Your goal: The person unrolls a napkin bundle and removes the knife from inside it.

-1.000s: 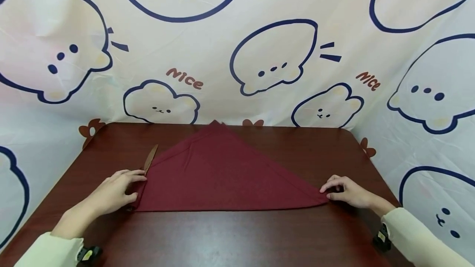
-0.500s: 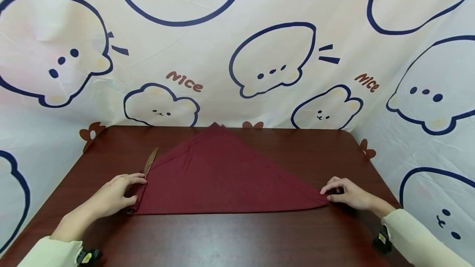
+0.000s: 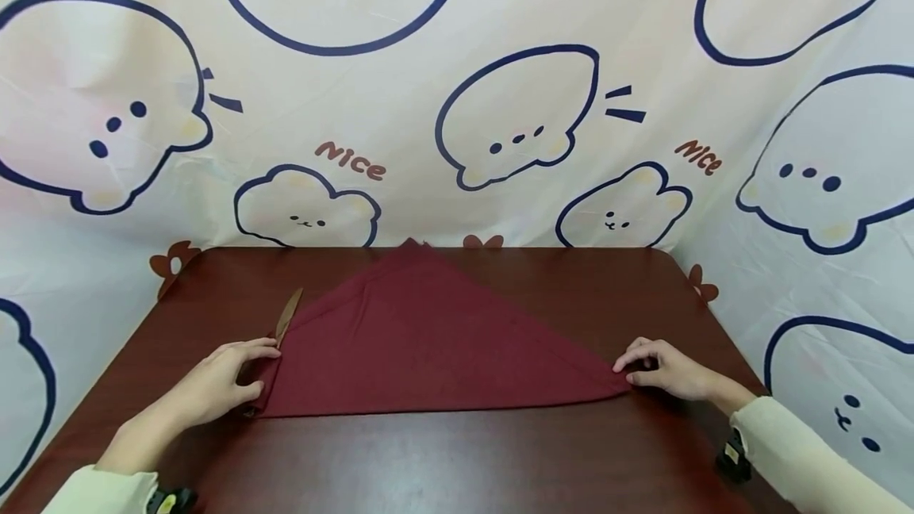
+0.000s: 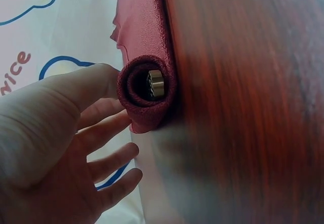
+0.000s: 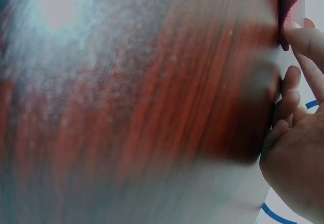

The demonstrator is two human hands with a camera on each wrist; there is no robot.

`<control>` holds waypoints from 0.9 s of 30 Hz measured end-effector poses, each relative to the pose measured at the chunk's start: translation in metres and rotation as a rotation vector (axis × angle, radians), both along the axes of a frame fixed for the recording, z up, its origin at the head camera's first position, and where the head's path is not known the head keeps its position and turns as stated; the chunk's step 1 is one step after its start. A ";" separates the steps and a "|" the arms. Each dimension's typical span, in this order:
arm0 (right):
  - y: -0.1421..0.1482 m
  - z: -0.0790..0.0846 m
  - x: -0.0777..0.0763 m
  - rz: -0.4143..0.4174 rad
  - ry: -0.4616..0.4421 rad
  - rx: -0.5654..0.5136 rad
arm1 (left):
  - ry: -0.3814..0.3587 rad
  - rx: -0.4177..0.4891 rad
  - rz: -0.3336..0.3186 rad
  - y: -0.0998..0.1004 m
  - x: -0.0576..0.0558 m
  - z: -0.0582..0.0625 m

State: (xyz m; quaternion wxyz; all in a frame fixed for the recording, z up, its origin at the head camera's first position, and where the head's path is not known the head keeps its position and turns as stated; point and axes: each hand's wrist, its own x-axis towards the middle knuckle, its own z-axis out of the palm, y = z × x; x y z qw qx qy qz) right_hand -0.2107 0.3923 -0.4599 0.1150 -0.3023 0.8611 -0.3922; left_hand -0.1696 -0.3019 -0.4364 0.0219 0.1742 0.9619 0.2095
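Observation:
A dark red cloth napkin [image 3: 428,347], folded into a triangle, lies with its peak at the table's far edge. Its left end is rolled over, and a gold knife blade [image 3: 289,316] sticks out from the roll's far end. My left hand [image 3: 214,387] grips this roll between thumb and fingers. In the left wrist view the near end of the cloth roll [image 4: 149,113] shows a coil around a gold cutlery end [image 4: 157,83]; other pieces inside are hidden. At the opposite side, my right hand [image 3: 667,371] pinches the napkin's right corner [image 5: 291,3] between thumb and forefinger.
A glossy dark brown wooden table [image 3: 457,466] carries everything. Around its back and sides hangs a pale curtain [image 3: 400,117] printed with blue cartoon outlines. Dark devices are strapped at both wrists.
The head view has tilted a little, so the scene sits slightly lower. Both hands keep their holds, and the napkin and knife look unchanged.

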 end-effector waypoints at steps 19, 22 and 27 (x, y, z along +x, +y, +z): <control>0.000 -0.001 -0.002 -0.032 -0.019 0.033 | 0.015 -0.012 0.047 0.009 0.004 0.007; 0.001 -0.001 -0.001 -0.032 -0.011 0.028 | 0.032 -0.046 0.047 0.014 0.006 0.007; 0.000 -0.001 -0.002 -0.027 0.000 0.021 | 0.055 -0.105 0.040 0.019 0.008 0.004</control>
